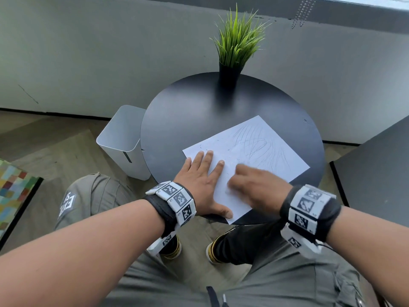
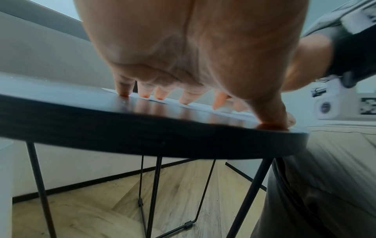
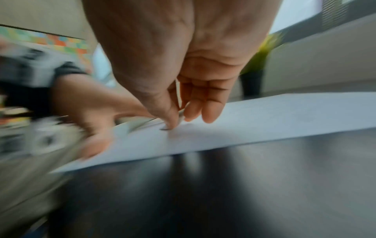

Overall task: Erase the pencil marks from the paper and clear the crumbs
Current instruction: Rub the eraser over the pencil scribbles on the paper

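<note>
A white paper [image 1: 274, 165] lies on the round black table [image 1: 199, 103], covered in grey pencil scribbles [image 1: 259, 142], with small dark crumbs [image 1: 228, 149] near its left part. My left hand [image 1: 205, 167] lies flat on the paper's near left corner, fingers spread and pressing down; in the left wrist view its fingertips [image 2: 124, 93] touch the paper [image 2: 142, 98] and the table. My right hand [image 1: 241, 173] is blurred, low over the sheet just right of the left hand. In the right wrist view its thumb and fingers [image 3: 179, 119] pinch a small pale eraser [image 3: 181, 116] against the paper [image 3: 284, 116].
A potted green plant [image 1: 236, 45] stands at the table's far edge. A white bin [image 1: 124, 138] sits on the floor left of the table. A dark surface [image 1: 376, 169] is at the right. My knees are under the table's near rim [image 2: 142, 136].
</note>
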